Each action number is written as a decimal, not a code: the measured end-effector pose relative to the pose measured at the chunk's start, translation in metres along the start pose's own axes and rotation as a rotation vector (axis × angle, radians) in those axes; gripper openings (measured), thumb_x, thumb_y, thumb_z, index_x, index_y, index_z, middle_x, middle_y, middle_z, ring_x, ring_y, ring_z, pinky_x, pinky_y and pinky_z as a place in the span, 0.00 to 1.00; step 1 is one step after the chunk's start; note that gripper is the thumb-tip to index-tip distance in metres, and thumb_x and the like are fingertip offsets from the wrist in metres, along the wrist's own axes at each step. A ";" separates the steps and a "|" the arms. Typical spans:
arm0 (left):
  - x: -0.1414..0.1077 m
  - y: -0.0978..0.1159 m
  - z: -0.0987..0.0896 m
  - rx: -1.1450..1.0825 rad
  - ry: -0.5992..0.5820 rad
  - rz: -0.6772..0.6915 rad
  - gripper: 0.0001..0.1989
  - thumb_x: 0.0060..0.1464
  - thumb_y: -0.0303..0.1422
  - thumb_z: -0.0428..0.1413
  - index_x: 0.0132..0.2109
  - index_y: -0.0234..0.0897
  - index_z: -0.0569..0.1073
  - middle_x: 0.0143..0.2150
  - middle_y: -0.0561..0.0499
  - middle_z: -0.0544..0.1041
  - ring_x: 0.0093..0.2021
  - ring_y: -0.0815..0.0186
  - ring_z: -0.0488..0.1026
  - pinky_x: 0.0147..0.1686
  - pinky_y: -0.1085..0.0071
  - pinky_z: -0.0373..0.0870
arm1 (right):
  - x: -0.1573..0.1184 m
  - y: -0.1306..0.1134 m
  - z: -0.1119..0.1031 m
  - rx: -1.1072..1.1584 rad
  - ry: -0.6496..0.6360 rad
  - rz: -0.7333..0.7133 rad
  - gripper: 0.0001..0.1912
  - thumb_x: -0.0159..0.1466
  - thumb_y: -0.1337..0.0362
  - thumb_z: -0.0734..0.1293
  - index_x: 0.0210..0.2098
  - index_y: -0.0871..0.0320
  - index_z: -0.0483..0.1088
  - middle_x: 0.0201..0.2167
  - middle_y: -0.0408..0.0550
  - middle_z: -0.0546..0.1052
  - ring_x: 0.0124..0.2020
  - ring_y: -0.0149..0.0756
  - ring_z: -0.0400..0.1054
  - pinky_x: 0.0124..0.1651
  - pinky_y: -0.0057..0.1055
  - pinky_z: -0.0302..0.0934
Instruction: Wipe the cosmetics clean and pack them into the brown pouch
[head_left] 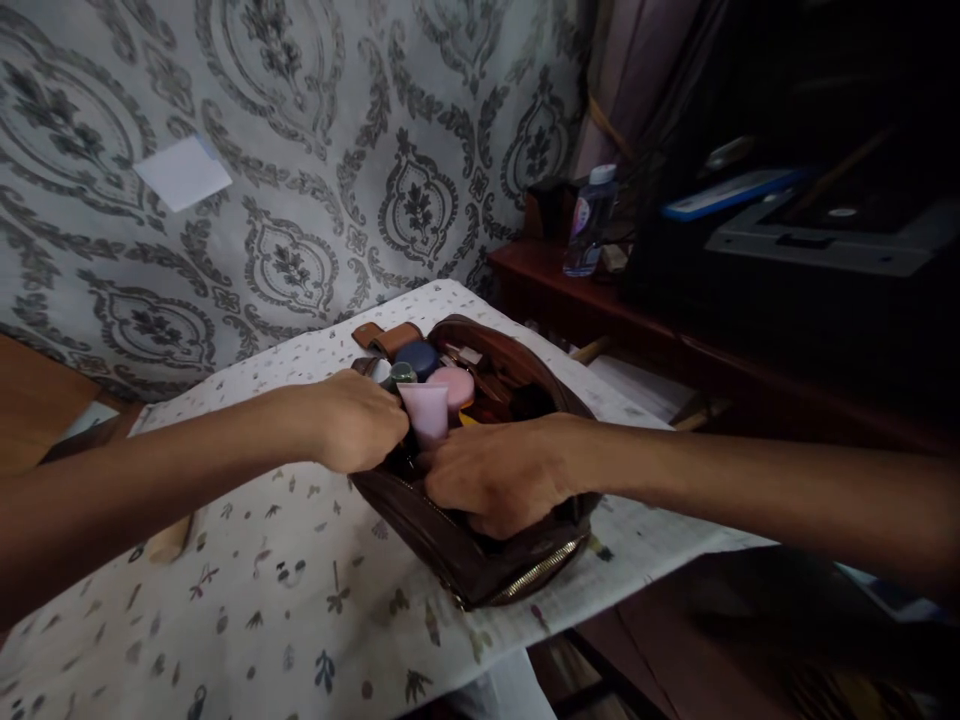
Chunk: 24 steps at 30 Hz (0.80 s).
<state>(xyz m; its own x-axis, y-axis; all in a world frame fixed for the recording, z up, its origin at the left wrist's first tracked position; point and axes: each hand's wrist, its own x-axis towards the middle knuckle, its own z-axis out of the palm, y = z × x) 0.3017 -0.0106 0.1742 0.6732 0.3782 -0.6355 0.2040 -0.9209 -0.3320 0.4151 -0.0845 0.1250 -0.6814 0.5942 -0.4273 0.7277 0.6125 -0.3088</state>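
A brown toiletry bag (525,575) lies unzipped on the cloth. My left hand (365,420) is at its left side, fingers curled down past the rim; the fingertips are hidden. Inside the bag is my right hand (499,475), its fingers bent downward and out of sight among the contents. Between the hands stands a pale pink squeeze tube (425,410). Behind it are a round pink container (456,386), a dark blue round lid (417,358) and a dark green cap (403,374). What either hand grips, if anything, cannot be made out.
A white patterned cloth (285,600) covers the table. On a reddish-brown desk (525,268) at the right stands a clear bottle (591,225) with a white cap. Patterned wallpaper (300,150) rises behind. A wooden rod end (169,540) shows under my left forearm.
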 end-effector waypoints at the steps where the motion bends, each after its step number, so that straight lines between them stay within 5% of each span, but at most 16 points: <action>1: 0.001 0.002 -0.003 0.049 -0.076 -0.006 0.09 0.54 0.25 0.55 0.38 0.35 0.80 0.42 0.43 0.82 0.38 0.57 0.77 0.32 0.68 0.68 | -0.001 -0.002 -0.002 -0.004 -0.013 0.005 0.07 0.59 0.74 0.66 0.36 0.66 0.75 0.36 0.52 0.77 0.33 0.35 0.67 0.31 0.30 0.53; 3: 0.002 0.007 -0.007 0.104 -0.142 -0.026 0.12 0.56 0.25 0.53 0.42 0.33 0.80 0.45 0.41 0.82 0.40 0.55 0.78 0.32 0.67 0.68 | -0.003 -0.004 -0.004 0.031 -0.008 0.019 0.08 0.58 0.75 0.66 0.38 0.66 0.75 0.34 0.49 0.77 0.31 0.34 0.66 0.30 0.29 0.53; 11: -0.005 0.004 -0.006 0.050 -0.050 -0.012 0.13 0.56 0.25 0.51 0.43 0.34 0.79 0.41 0.40 0.82 0.36 0.56 0.77 0.28 0.68 0.62 | -0.006 0.004 0.007 0.309 0.194 -0.073 0.21 0.54 0.79 0.67 0.47 0.64 0.71 0.42 0.50 0.77 0.41 0.37 0.71 0.38 0.28 0.62; 18: -0.002 0.009 -0.012 0.034 -0.084 0.057 0.10 0.52 0.22 0.54 0.29 0.35 0.78 0.36 0.43 0.82 0.32 0.57 0.74 0.28 0.67 0.60 | -0.014 0.012 0.014 0.407 0.352 -0.199 0.20 0.56 0.81 0.66 0.47 0.62 0.67 0.42 0.46 0.74 0.43 0.34 0.69 0.46 0.29 0.63; 24: 0.001 0.009 -0.013 0.039 -0.105 0.007 0.10 0.56 0.26 0.55 0.41 0.36 0.81 0.43 0.42 0.83 0.38 0.56 0.76 0.32 0.67 0.63 | -0.022 0.017 0.019 0.421 0.430 -0.179 0.18 0.59 0.78 0.67 0.47 0.59 0.66 0.40 0.42 0.71 0.40 0.30 0.65 0.43 0.26 0.58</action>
<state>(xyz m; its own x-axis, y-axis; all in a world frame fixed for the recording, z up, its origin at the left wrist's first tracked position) 0.3138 -0.0197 0.1795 0.5958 0.3814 -0.7068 0.1700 -0.9200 -0.3532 0.4443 -0.0972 0.1127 -0.7025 0.7116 0.0145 0.5083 0.5159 -0.6896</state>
